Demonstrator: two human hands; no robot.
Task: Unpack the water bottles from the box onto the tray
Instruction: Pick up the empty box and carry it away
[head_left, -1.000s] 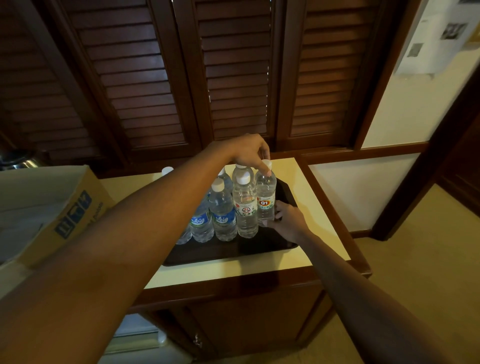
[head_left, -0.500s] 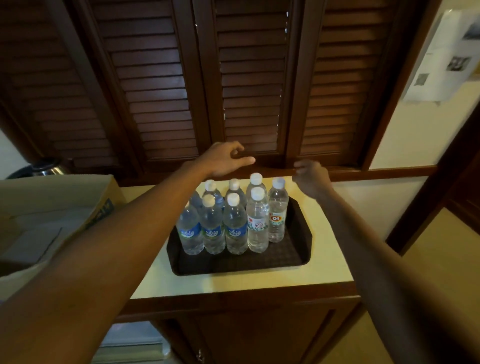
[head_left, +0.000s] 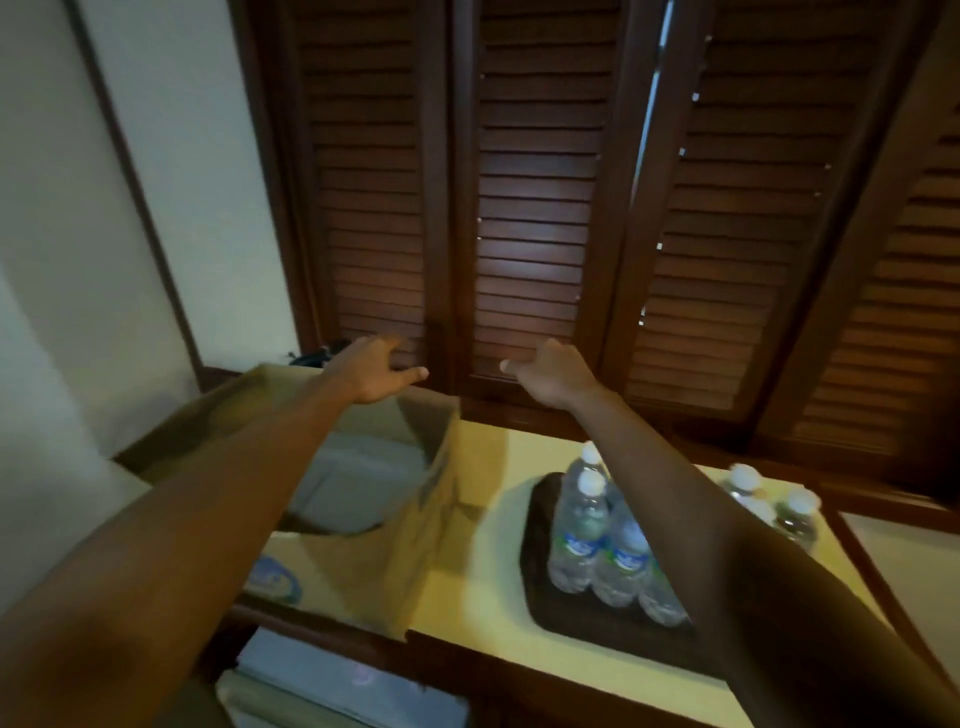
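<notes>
Several clear water bottles (head_left: 587, 525) with white caps stand upright on a dark tray (head_left: 540, 545) at the right of the cream counter; my right forearm hides part of the group. The open cardboard box (head_left: 415, 551) stands at the left, its pale inside bottom showing. My left hand (head_left: 371, 371) hovers over the box's far edge, fingers apart and holding nothing. Raised in front of the shutters is my right hand (head_left: 550, 371), fingers loosely curled with nothing in it, well above and behind the tray.
Dark louvred wooden shutters (head_left: 530, 218) rise right behind the counter (head_left: 488, 587). A cream wall stands at the left. The counter's wooden front edge runs below the box and tray, with a pale surface lower down at the bottom left.
Both hands have lifted off the bottles and swung left, away from the tray toward the box. The view has turned left, so the tray now sits at the right.
</notes>
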